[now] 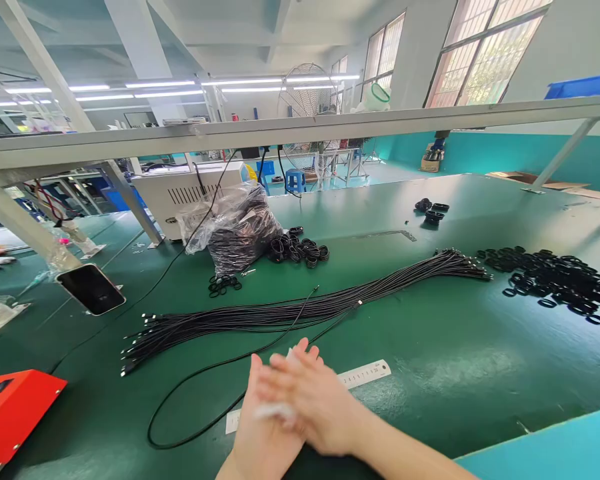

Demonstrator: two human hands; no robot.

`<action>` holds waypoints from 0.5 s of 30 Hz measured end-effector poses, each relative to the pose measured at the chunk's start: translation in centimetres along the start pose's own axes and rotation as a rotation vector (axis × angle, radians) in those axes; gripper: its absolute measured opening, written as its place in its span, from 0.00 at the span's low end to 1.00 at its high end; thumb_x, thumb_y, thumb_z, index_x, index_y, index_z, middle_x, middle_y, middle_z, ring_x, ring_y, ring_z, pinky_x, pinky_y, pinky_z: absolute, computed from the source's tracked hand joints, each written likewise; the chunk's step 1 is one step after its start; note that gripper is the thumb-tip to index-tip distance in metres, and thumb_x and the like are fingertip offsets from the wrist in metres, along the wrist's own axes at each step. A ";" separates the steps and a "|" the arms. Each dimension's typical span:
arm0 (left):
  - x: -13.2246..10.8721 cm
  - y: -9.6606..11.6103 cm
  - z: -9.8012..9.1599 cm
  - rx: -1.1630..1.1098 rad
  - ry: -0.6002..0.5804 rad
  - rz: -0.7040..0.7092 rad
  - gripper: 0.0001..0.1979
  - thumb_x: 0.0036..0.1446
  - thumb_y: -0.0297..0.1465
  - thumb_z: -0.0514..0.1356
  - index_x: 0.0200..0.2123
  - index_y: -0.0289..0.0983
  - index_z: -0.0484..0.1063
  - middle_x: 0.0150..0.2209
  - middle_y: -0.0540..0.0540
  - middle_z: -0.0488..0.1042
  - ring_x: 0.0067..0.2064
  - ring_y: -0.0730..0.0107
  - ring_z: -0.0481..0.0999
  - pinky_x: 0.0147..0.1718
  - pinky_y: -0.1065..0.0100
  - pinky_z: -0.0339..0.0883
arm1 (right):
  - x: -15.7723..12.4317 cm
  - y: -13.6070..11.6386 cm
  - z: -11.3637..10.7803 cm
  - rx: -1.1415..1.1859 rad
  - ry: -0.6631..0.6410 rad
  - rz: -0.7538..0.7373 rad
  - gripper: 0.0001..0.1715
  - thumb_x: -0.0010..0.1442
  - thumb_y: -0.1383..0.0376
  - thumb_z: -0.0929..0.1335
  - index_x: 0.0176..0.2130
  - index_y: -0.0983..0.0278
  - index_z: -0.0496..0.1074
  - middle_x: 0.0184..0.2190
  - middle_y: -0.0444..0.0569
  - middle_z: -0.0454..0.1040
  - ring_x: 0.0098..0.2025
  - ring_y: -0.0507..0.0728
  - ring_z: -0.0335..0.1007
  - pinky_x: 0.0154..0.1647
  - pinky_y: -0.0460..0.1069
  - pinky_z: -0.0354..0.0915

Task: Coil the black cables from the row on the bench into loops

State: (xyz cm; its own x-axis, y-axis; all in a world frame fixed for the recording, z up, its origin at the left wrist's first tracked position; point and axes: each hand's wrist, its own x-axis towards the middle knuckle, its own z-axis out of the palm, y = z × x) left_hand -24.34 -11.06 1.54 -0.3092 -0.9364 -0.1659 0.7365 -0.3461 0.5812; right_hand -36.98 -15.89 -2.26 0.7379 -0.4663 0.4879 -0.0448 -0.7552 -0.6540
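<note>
My left hand [266, 427] is turned palm up near the front of the green table. My right hand [325, 408] lies across it, its fingers blurred by motion. Pressed between the palms is a small white, tissue-like piece [274, 410], mostly covered. Underneath the hands a steel ruler [365, 375] lies flat, its middle hidden. One loose black cable [180, 387] loops to the left of my hands and passes behind them. Beyond them stretches a long bundle of black cables [270, 313] with metal plug ends.
Black rings [565, 280] are heaped at right, with smaller groups [300, 250] farther back. A plastic bag [240, 227] stands behind the bundle. A phone [93, 289] leans at left, above a red machine [17, 413]. A metal shelf beam [300, 130] crosses overhead.
</note>
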 end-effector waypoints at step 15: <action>-2.0 1.6 1.0 -0.312 -0.293 -0.115 0.43 0.57 0.60 0.33 0.66 0.39 0.50 0.69 0.48 0.44 0.70 0.63 0.38 0.67 0.54 0.33 | -1.9 -4.4 -5.3 1.558 0.734 0.673 0.26 0.66 0.52 0.60 0.58 0.59 0.68 0.58 0.49 0.68 0.63 0.60 0.60 0.65 0.59 0.53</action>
State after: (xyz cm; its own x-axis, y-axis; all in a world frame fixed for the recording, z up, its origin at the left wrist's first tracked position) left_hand -23.09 -9.66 3.60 -0.5238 -0.8507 0.0437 0.8199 -0.4896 0.2968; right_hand -41.75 -14.17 2.76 0.4368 -0.8758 -0.2052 0.7293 0.4784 -0.4892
